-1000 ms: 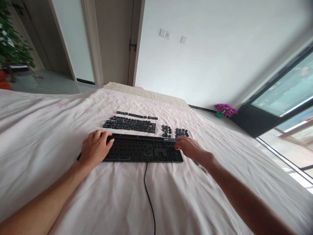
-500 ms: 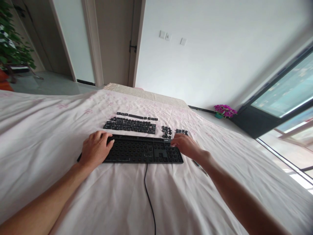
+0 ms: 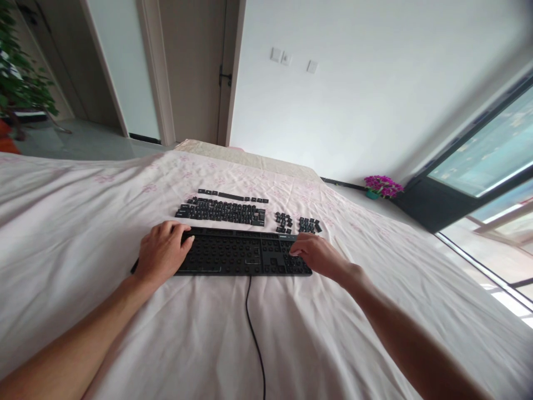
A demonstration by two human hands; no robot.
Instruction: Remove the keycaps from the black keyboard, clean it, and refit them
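Item, my left hand [image 3: 162, 253]: laid palm down over the left end of the keyboard [image 3: 244, 254], fingers loosely curled across its top corner, thumb tip pointing right along the near rows. It steadies the board by resting on it; nothing is held in it.

Item, the keyboard: black, stripped of its caps, lying flat on the bed [image 3: 75, 222], which is covered by a pale sheet with faint pink print. Its long axis runs left to right, square across my view, between my two hands. Its cable [image 3: 254, 333] leaves the near edge at the middle and trails toward me.

Item, loose keycaps [image 3: 222, 212]: set out in rows on the sheet just beyond the far edge of the keyboard, parallel to it. Two smaller clusters [image 3: 297, 223] lie further right, just beyond my right fingertips.

Item, my right hand [image 3: 318, 254]: over the right end of the keyboard, fingers bent down and pointing left onto the number-pad section. Whether a cap is pinched under the fingertips I cannot tell. This hand is the nearer one to the small clusters.
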